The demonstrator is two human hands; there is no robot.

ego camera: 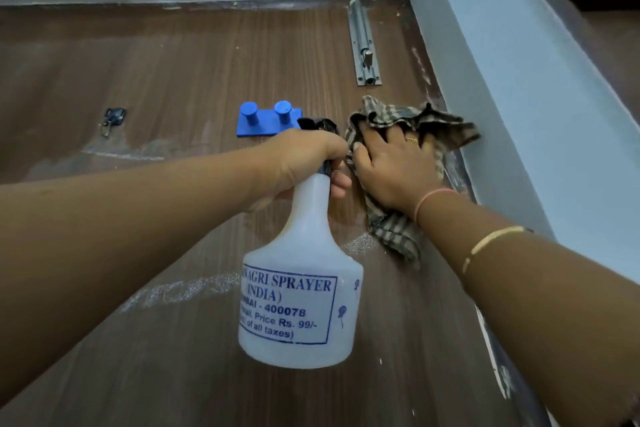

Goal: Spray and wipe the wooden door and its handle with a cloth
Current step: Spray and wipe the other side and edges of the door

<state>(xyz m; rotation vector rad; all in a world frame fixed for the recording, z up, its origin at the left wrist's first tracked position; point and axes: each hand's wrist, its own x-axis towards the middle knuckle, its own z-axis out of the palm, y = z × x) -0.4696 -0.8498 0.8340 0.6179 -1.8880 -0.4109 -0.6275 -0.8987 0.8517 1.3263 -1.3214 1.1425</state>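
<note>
I'm looking up at a brown wood-grain laminate door point(173, 62), set in a pale blue-grey painted wall recess point(519, 80) that runs along the top and right. There are whitish wet streaks point(180, 291) across the lower panel and more smears mid-left.

Fittings on the door:
- silver metal tower bolt point(364, 45), upper right
- blue plastic two-peg hook rail point(266, 121), centre
- small dark metal hook point(112, 120), well to the left

Left hand point(301, 159) is wrapped round the neck of a white translucent plastic spray bottle with blue print point(301, 270). The bottle's black trigger head point(317, 124) is just beside the blue rail. I can't tell the liquid level through the plastic.

Right hand point(394, 170) has its fingers spread flat, pressing a crumpled grey-and-beige checked cloth point(394, 232) against the door near its right edge, below the bolt. The cloth bunches above the fingertips and hangs below the wrist.
</note>
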